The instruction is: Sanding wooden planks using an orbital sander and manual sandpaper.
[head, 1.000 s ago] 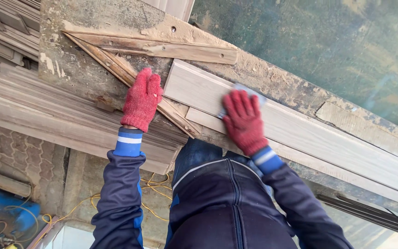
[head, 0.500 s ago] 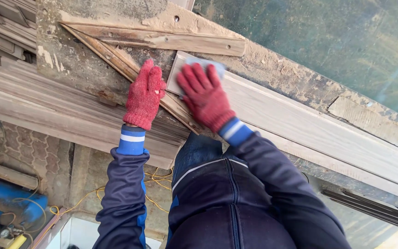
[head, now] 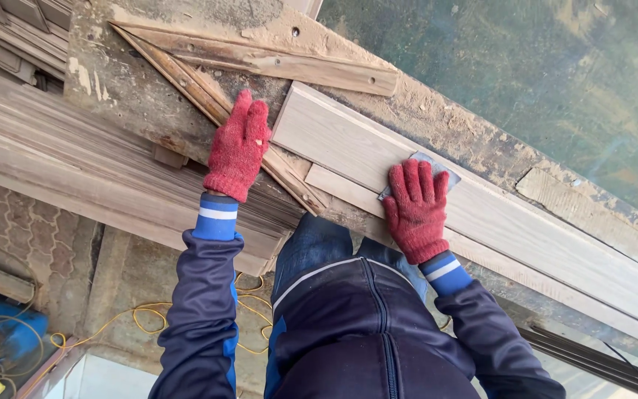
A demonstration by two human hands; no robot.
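A long pale wooden board (head: 511, 222) lies slanted across a dusty workbench (head: 142, 96). My right hand (head: 416, 208), in a red knit glove, presses a small grey sheet of sandpaper (head: 437, 171) flat on the board's face. My left hand (head: 238, 144), also red-gloved, rests flat on the bench beside the board's near end, fingers together on a thin diagonal wooden strip (head: 208, 103). I wear a dark blue jacket.
A rough plank with holes (head: 289, 65) lies above the board's end. Stacked wooden strips (head: 60, 170) fill the left side. Yellow cable (head: 149, 318) and a blue machine (head: 1, 325) lie on the paved floor below. Dark rods (head: 599, 358) lie at lower right.
My right hand slid the sandpaper from the board's left end back rightward along its face. My left hand stayed in place on the bench.
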